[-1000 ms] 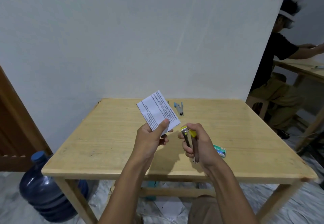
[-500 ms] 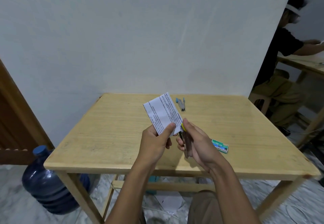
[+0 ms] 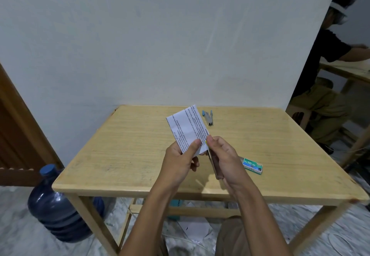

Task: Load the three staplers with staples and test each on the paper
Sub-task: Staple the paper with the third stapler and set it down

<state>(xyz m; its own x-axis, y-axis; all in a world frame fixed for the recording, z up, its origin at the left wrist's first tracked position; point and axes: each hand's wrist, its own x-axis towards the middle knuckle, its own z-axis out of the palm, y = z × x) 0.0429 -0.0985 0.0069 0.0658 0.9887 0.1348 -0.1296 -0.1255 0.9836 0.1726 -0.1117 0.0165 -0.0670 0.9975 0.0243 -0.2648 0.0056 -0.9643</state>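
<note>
My left hand (image 3: 181, 160) pinches the lower edge of a folded printed paper (image 3: 187, 128) and holds it up over the wooden table (image 3: 124, 155). My right hand (image 3: 223, 158) grips a small stapler (image 3: 213, 162) with a yellow tip; its nose sits over the paper's lower right corner. A blue and silver stapler (image 3: 208, 117) lies at the back of the table, behind the paper. A green staple box (image 3: 252, 165) rests on the table just right of my right hand. A third stapler is not visible.
A person in a black shirt (image 3: 328, 59) sits at another wooden table at the right. A blue water jug (image 3: 54, 203) stands on the floor beside the table's left leg. Papers lie on the floor under the table.
My right hand has brought the stapler left and up, from apart from the paper to over its lower right corner. My left hand has held the paper nearly still.
</note>
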